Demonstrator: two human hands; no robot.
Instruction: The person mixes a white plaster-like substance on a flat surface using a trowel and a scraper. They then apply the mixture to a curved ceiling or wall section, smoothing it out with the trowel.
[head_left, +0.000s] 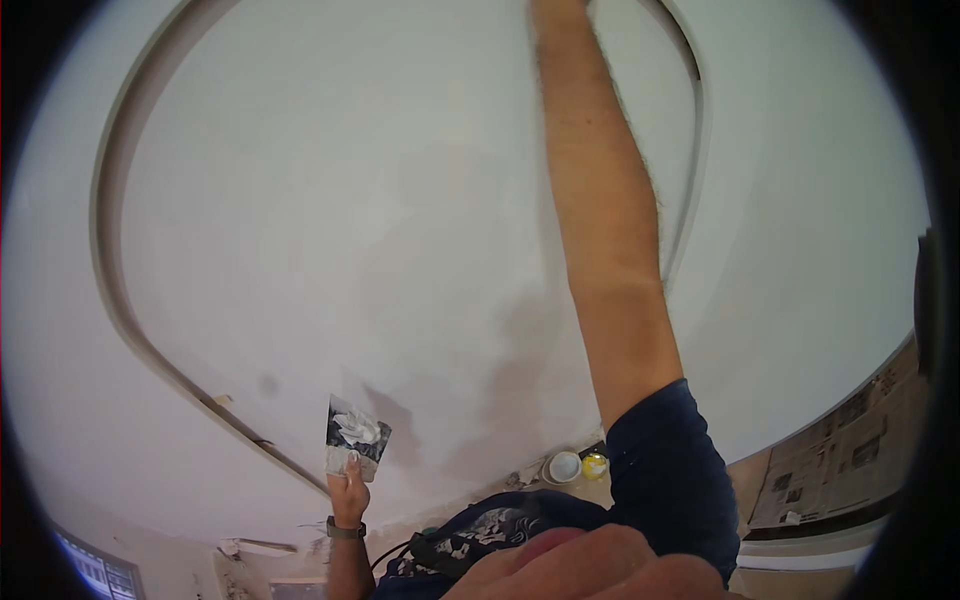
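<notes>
My left hand [349, 496], with a dark watch on the wrist, is low and left of centre. Its fingers are closed around a wide putty knife [372, 469], the thumb lying along the near side. A lump of white putty [358, 427] sits on the blade. My right arm [600, 190] is stretched far up in front of the pale wall [300, 200]. The top edge of the picture cuts off that hand, so its fingers and anything in them are hidden.
A large curved groove [108, 240] runs round the wall surface. Down by the wall's foot stand a white bucket [564, 467] and a yellow-and-white container [595, 466]. A barred window [100, 572] is at lower left, a brownish panelled surface [840, 450] at right.
</notes>
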